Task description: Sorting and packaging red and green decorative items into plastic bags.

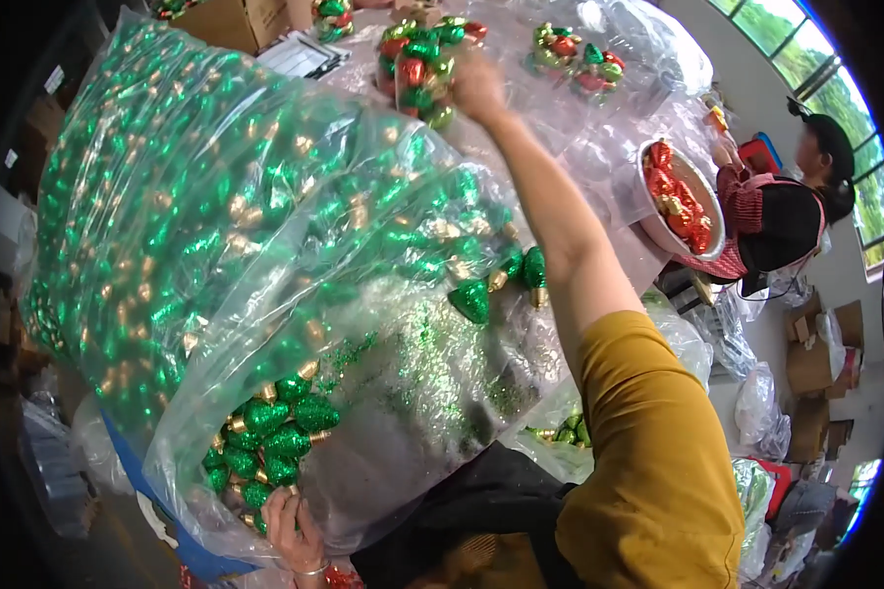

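Note:
My right arm stretches far across the table, and my right hand (479, 86) is blurred by motion. It is beside a clear container (420, 79) of red, green and gold ornaments; whether it grips anything cannot be made out. At the lower left, my left hand (295, 530) lies at the mouth of a big clear plastic bag (182, 432). Its fingers are slightly apart, with the tips against green glitter bulb ornaments (288, 440) with gold caps. The bag is packed with more such ornaments. A few loose green bulbs (469, 300) lie near my right upper arm.
Green glitter is scattered over the plastic-covered table (413, 373). Two more clusters of mixed ornaments (597, 74) stand at the far side. A white tub (702, 196) holds red ornaments. Another person (781, 221) sits at the right. Papers (304, 54) and a cardboard box (231, 22) are at the back.

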### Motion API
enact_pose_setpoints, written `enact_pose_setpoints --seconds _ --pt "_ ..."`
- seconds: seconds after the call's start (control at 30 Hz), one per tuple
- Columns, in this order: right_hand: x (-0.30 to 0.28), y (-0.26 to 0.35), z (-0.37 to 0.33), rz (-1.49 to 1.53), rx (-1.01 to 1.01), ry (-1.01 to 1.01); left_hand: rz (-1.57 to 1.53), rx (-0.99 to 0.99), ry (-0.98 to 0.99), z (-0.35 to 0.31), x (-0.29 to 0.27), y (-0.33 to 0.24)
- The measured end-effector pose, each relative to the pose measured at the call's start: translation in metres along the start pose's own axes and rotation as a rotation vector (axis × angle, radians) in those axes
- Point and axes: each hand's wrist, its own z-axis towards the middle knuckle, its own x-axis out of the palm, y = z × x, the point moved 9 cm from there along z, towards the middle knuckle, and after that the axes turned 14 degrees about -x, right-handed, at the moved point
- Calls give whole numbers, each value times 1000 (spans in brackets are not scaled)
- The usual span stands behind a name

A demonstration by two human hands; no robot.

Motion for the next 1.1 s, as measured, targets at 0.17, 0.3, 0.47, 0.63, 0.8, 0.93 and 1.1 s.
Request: enact_pose_setpoints --seconds 0.17,0.3,0.47,0.63,0.8,0.93,1.1 --pt "2 -123 -102 -18 626 617 -15 -19 -61 -6 -2 -2" --pt "-68 -97 -90 -258 58 597 -8 24 -76 -20 -6 -13" --pt "-285 89 -88 700 12 326 58 -39 -124 -69 -24 10" --pt "-357 277 -159 1051 -377 611 7 -46 -226 -153 -52 36" --pt "-352 371 -193 851 -707 760 59 -489 -142 -271 -67 160" --pt "-366 399 -181 796 -631 645 135 -1064 -110 -399 -41 318" --pt "-407 382 -168 769 -492 313 305 -978 173 -399 23 376"
